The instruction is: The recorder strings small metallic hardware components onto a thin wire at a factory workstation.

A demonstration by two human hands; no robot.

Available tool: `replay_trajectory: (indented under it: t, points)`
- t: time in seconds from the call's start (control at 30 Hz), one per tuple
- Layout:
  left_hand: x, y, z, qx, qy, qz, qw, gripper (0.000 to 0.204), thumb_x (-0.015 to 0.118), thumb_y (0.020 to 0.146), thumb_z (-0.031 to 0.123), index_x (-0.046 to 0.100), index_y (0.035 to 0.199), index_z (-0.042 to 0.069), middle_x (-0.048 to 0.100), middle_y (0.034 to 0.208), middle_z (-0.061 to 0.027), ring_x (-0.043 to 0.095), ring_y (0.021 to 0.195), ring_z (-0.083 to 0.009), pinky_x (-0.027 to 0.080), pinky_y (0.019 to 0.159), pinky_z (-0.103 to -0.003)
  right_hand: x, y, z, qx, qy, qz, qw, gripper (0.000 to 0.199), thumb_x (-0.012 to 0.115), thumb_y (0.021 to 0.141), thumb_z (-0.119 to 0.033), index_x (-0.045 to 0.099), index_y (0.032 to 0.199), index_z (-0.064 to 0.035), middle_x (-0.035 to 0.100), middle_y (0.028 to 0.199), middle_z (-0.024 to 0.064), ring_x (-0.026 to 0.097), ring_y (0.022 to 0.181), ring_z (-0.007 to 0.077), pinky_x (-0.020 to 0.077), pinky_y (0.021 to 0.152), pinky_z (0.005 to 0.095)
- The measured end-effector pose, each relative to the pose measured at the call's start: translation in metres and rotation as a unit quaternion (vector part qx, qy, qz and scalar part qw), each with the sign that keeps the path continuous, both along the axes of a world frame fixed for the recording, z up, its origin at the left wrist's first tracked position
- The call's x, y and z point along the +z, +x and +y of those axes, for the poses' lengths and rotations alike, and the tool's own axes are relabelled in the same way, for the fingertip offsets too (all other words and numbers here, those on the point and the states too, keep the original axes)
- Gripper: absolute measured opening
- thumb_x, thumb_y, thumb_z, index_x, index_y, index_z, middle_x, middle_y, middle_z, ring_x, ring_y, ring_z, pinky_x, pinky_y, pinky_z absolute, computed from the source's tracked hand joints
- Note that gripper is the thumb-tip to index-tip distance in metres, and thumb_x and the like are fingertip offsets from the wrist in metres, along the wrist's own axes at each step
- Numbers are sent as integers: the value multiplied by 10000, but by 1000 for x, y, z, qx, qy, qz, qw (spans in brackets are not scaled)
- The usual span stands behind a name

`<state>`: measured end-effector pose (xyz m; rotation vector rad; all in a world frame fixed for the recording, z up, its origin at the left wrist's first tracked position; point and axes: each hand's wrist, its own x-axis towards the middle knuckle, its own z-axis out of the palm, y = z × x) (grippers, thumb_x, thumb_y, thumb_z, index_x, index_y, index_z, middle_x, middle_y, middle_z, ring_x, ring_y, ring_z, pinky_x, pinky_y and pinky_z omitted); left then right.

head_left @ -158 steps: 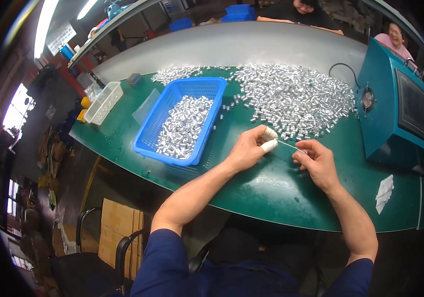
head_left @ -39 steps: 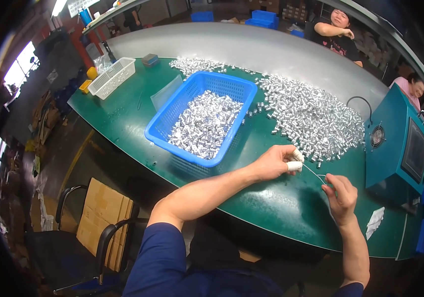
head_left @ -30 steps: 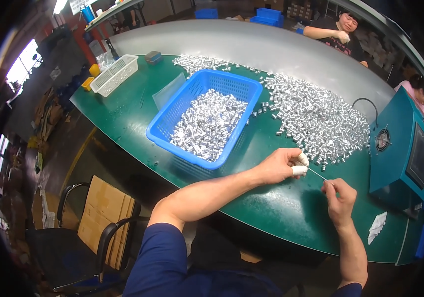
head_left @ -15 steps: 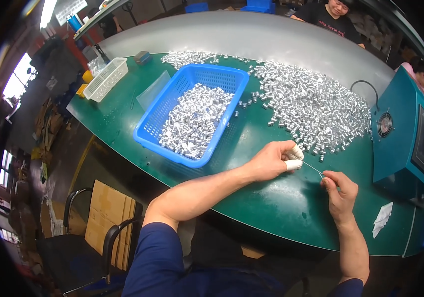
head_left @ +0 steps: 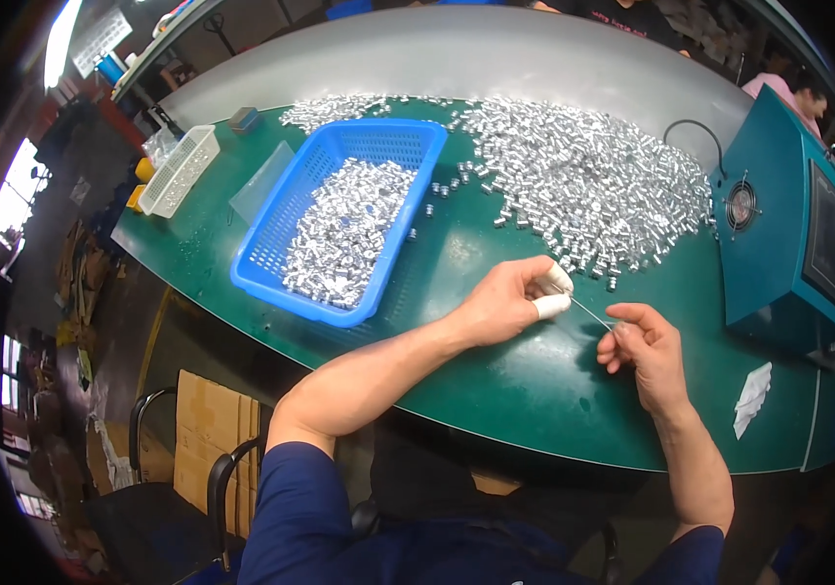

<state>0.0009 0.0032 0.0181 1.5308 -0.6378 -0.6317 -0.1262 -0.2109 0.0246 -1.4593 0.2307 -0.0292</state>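
Observation:
My left hand (head_left: 500, 302), with white covers on its thumb and fingertips, is pinched closed over the table. What sits between those fingertips is too small and hidden to make out. From them a thin pale rod or wire (head_left: 589, 311) slants down to my right hand (head_left: 656, 359), whose thumb and index finger grip its other end while the remaining fingers curl loosely. Just beyond both hands spreads a large heap of small silver metal cylinders (head_left: 598, 185). Left of my left hand, a blue plastic basket (head_left: 305, 309) holds many more silver cylinders (head_left: 347, 234).
A teal machine (head_left: 774, 214) with a fan and dark screen stands at the right. A crumpled white tissue (head_left: 752, 400) lies before it. A white tray (head_left: 179, 174) and a clear sheet (head_left: 261, 182) are at the left. Beyond the grey partition (head_left: 417, 54) are other people.
The whole view has shifted, so the table sits further left and higher. My right fingers have loosened and spread a little along the rod. My left hand keeps its pinch.

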Motion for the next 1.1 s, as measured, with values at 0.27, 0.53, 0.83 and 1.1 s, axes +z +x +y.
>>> replay_trajectory:
  t: [0.27,0.53,0.83,1.1]
  points:
    - [4,-1,1,2,33,-15,999,179,708,938,142,633,1073,52,677,911,-22,613,793,-72,466,611,-237,4,-4,-10,45,-195,-70,977,201,588,996,-131,649,1103,28,702,831,79,659,719,126,515,624,233]
    - [1,-1,-1,10,28,-1,1000,185,708,939,152,632,1074,51,674,913,-21,615,800,-72,469,614,-237,8,-4,1,5,-380,-253,890,236,728,873,-23,657,1098,-4,699,862,75,667,774,162,523,638,267]
    - [3,-1,3,-4,13,3,1000,187,708,935,156,635,1074,55,667,923,-13,615,810,-74,479,609,-233,2,-1,-4,4,-262,-146,954,199,602,983,-93,646,1148,9,686,753,70,659,674,145,502,612,240]
    - [-11,6,-3,-7,-48,-28,998,169,699,935,107,641,1054,3,679,940,-49,648,841,-117,541,754,-292,-1,-6,-1,14,-151,-47,987,324,623,955,-123,601,1248,14,687,867,77,648,778,122,501,673,238]
